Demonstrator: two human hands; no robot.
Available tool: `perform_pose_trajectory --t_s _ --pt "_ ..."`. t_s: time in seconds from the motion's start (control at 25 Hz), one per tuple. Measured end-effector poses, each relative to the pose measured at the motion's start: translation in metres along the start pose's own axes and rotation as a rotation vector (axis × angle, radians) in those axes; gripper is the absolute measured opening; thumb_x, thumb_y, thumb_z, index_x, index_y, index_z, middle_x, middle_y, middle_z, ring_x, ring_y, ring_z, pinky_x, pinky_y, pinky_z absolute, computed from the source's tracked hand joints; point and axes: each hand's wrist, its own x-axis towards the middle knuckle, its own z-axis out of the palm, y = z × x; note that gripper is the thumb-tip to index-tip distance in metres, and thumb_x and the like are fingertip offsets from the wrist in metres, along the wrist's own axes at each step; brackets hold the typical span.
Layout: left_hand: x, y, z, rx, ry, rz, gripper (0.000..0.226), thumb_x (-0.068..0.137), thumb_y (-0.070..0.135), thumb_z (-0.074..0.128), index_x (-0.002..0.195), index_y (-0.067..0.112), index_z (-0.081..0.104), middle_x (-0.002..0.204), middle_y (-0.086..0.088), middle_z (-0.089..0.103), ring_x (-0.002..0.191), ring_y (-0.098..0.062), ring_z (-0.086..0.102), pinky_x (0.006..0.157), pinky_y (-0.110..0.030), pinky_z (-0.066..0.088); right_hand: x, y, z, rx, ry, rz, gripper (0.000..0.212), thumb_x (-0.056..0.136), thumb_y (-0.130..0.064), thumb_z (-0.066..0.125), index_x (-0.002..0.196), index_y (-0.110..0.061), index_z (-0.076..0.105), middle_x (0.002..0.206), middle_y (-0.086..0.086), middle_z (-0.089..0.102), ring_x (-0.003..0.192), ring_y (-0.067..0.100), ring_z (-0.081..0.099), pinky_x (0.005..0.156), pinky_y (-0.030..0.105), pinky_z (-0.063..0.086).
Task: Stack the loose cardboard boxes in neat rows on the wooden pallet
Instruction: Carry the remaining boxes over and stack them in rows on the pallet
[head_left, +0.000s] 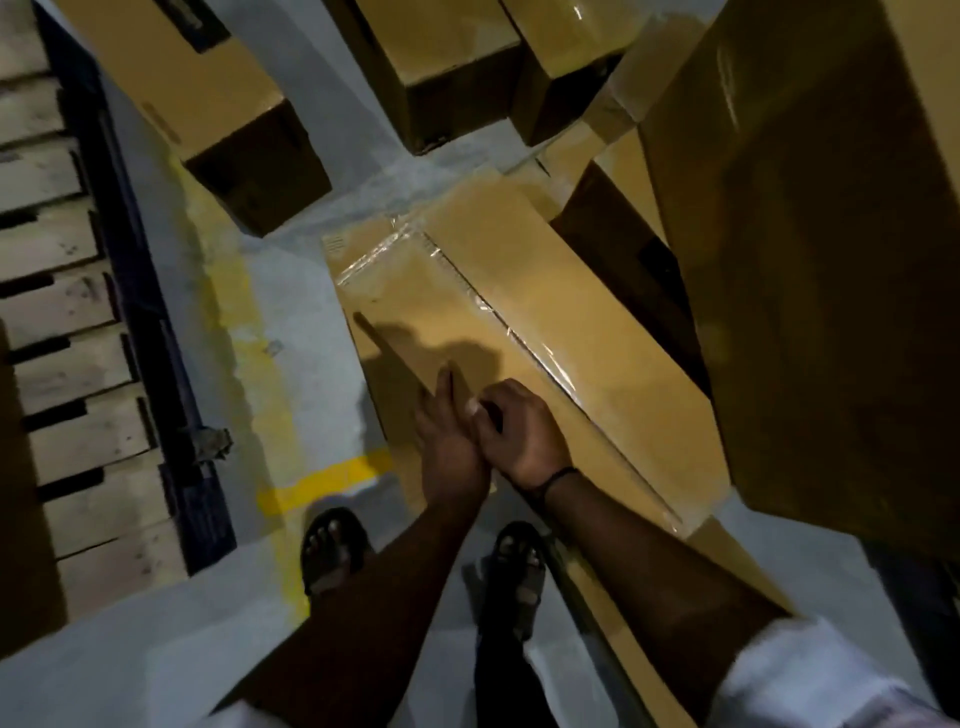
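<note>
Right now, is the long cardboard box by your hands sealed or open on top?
Sealed. Clear tape runs along the centre seam of the long cardboard box, and its top lies flat and closed.

No lettering is legible. The long cardboard box (519, 312) bears a pale label (336, 244) at its far corner; the box at upper left (171, 67) bears a dark label (200, 23). The print on both is too blurred to read.
</note>
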Motion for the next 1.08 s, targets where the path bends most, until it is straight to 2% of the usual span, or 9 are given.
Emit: perform_pose_trajectory --t_s 0.08,0.16,0.24,0.32,0.44,0.56,0.68,0.8,1.08 --pt "0.006 -0.013 0.002 0.035 0.009 0.060 0.064 0.103 0.038 0.052 0.160 0.036 0.022 0.162 -0.016 0.020 0.139 -0.036 0.042 0.101 -0.040 0.044 0.013 0.018 -0.015 -0.211 0.081 -0.059 0.025 0.089 -0.027 0.059 0.111 -0.017 0.066 0.116 0.007 0.057 0.110 0.029 0.055 0.096 0.043 0.044" --pt "0.010 -0.014 0.003 0.048 0.041 0.033 0.063 0.103 0.040 0.052 0.159 0.037 0.023 0.161 -0.013 0.024 0.136 -0.034 0.045 0.099 -0.039 0.045 0.030 0.039 -0.044 -0.443 0.113 0.078 0.057 0.089 -0.044 0.061 0.141 -0.026 0.047 0.150 0.013 0.036 0.140 0.037 0.032 0.116 0.050 0.023" --pt "0.007 -0.011 0.006 0.017 0.062 0.051 0.062 0.104 0.041 0.049 0.159 0.039 0.021 0.161 -0.011 0.025 0.136 -0.033 0.045 0.100 -0.041 0.047 0.048 0.060 -0.077 -0.565 0.027 0.220 0.092 0.085 -0.074 0.053 0.159 -0.034 0.014 0.167 0.014 0.004 0.151 0.044 0.005 0.120 0.057 0.002" --pt "0.005 -0.007 0.011 -0.029 0.088 0.047 0.060 0.106 0.037 0.047 0.160 0.039 0.021 0.159 -0.010 0.029 0.135 -0.032 0.046 0.098 -0.036 0.046 0.062 0.074 -0.096 -0.633 -0.078 0.236 0.112 0.074 -0.092 0.045 0.159 -0.038 -0.004 0.167 0.016 -0.006 0.150 0.049 0.006 0.119 0.063 0.006" --pt "0.000 0.009 0.017 -0.127 0.146 -0.063 0.063 0.105 0.018 0.049 0.160 0.033 0.022 0.157 -0.012 0.032 0.135 -0.030 0.045 0.095 -0.025 0.036 0.063 0.069 -0.101 -0.692 -0.122 0.176 0.116 0.069 -0.098 0.041 0.159 -0.040 -0.003 0.166 0.018 -0.001 0.144 0.051 0.019 0.115 0.062 0.022" --pt "-0.007 0.020 0.003 -0.185 0.165 -0.157 0.077 0.096 0.013 0.060 0.161 0.027 0.022 0.160 -0.017 0.027 0.141 -0.030 0.036 0.099 -0.016 0.027 0.059 0.048 -0.094 -0.693 -0.089 0.125 0.110 0.071 -0.095 0.044 0.159 -0.041 0.004 0.167 0.014 -0.002 0.144 0.051 0.020 0.114 0.062 0.025" --pt "-0.003 0.004 -0.044 -0.126 0.249 -0.155 0.088 0.091 0.025 0.067 0.160 0.041 0.016 0.162 -0.020 0.022 0.142 -0.037 0.038 0.112 -0.036 0.039 0.054 0.004 -0.074 -0.658 -0.077 0.042 0.105 0.074 -0.090 0.048 0.158 -0.045 0.006 0.167 0.010 -0.006 0.144 0.049 0.019 0.115 0.061 0.026" --pt "0.008 -0.018 -0.115 -0.084 0.324 -0.125 0.087 0.088 0.030 0.071 0.158 0.045 0.022 0.161 -0.016 0.026 0.139 -0.042 0.042 0.110 -0.051 0.043 0.049 -0.054 -0.039 -0.662 -0.033 -0.005 0.102 0.076 -0.091 0.043 0.158 -0.045 0.005 0.167 0.011 -0.008 0.142 0.049 0.023 0.113 0.059 0.028" --pt "-0.009 -0.116 -0.321 0.063 0.406 -0.133 0.071 0.091 0.039 0.070 0.154 0.039 0.037 0.165 -0.009 0.023 0.146 -0.040 0.028 0.114 -0.050 0.031 0.005 -0.220 0.110 -0.561 -0.070 -0.087 0.093 0.080 -0.090 0.036 0.158 -0.044 0.018 0.168 -0.006 -0.008 0.141 0.049 0.026 0.114 0.061 0.025"
